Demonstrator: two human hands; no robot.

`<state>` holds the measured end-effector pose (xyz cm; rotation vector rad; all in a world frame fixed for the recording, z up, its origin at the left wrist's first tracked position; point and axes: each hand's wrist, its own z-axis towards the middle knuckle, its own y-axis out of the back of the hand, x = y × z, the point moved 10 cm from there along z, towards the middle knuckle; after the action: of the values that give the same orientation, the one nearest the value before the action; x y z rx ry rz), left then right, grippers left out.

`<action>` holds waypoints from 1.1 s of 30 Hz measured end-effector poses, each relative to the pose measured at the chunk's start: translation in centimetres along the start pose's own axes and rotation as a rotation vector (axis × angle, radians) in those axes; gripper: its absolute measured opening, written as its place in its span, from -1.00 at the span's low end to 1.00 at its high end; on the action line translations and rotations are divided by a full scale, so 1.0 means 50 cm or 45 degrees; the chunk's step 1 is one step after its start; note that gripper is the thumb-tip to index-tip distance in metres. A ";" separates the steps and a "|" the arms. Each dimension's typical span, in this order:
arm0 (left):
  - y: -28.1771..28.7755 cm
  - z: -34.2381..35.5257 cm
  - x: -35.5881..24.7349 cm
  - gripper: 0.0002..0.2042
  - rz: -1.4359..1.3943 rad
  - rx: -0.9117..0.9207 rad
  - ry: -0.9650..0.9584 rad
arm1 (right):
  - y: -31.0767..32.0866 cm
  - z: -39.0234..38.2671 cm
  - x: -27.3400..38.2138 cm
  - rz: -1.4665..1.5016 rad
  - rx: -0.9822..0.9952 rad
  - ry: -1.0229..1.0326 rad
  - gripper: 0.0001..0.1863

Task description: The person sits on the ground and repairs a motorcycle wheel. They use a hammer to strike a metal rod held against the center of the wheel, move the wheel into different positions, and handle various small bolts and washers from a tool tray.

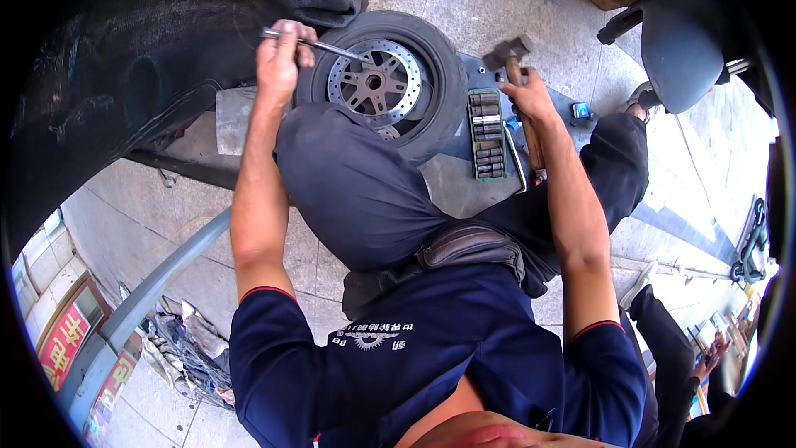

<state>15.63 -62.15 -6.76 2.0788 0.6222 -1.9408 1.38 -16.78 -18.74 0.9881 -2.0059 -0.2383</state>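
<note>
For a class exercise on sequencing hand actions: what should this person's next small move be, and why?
Probably bring the hammer in the right hand over toward the outer end of the metal rod: the left hand holds that rod slanted with its tip over the perforated disc, while the hammer is off to the right of the tire.

1. Bright daylight, seemingly from the right, where the floor [684,191] glares almost white.
2. The black cover [133,50] at left lies dim, its folds faint.
3. The wheel [388,83] looks crisp, without motion blur.
4. Floor joints bow toward the black fisheye rim.
</note>
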 end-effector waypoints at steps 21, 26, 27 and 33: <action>-0.508 0.053 -0.021 -0.49 -0.222 1.112 0.489 | -0.044 -0.102 0.345 0.350 0.063 0.813 -0.27; -0.339 -0.054 0.203 -0.40 0.055 0.868 0.838 | 0.012 -0.027 0.002 0.249 -0.385 0.232 -0.57; -0.319 -0.136 0.276 -0.47 0.073 0.946 1.059 | 0.020 -0.023 -0.116 0.145 -0.411 0.095 -0.59; -0.310 -0.349 0.469 -0.32 0.112 0.735 1.327 | 0.023 -0.047 -0.446 -0.227 -0.346 -0.539 -0.45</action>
<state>24.89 -37.22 -26.43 3.3743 0.0803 -0.8957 9.54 0.50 -30.53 0.9995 -2.1813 -0.8553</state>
